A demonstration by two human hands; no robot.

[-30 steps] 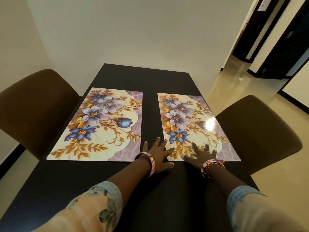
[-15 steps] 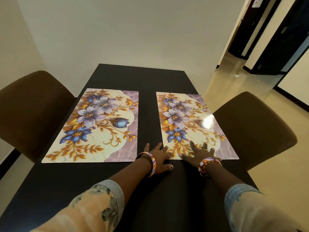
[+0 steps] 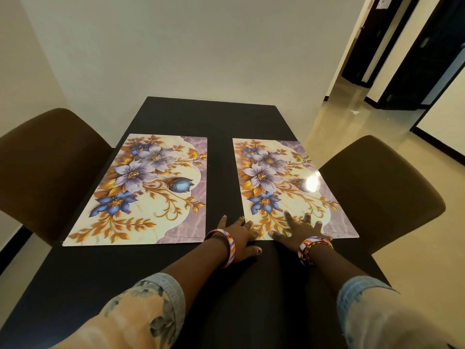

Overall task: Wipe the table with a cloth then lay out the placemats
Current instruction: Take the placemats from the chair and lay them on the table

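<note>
Two floral placemats lie flat side by side on the black table (image 3: 221,119). The left placemat (image 3: 148,190) sits untouched. On the right placemat (image 3: 284,182), my right hand (image 3: 299,230) presses flat with spread fingers on its near edge. My left hand (image 3: 239,235) lies flat on the table at that mat's near left corner, fingertips touching the mat's edge. No cloth is in view.
A brown upholstered chair (image 3: 42,170) stands at the table's left side and another chair (image 3: 385,187) at its right. A white wall is close behind the table's far end. Tiled floor and dark doorways (image 3: 407,59) open to the right.
Both hands stay flat on the right placemat's near edge; the mat has barely shifted. My head has tilted slightly, moving the whole scene a little in view.
</note>
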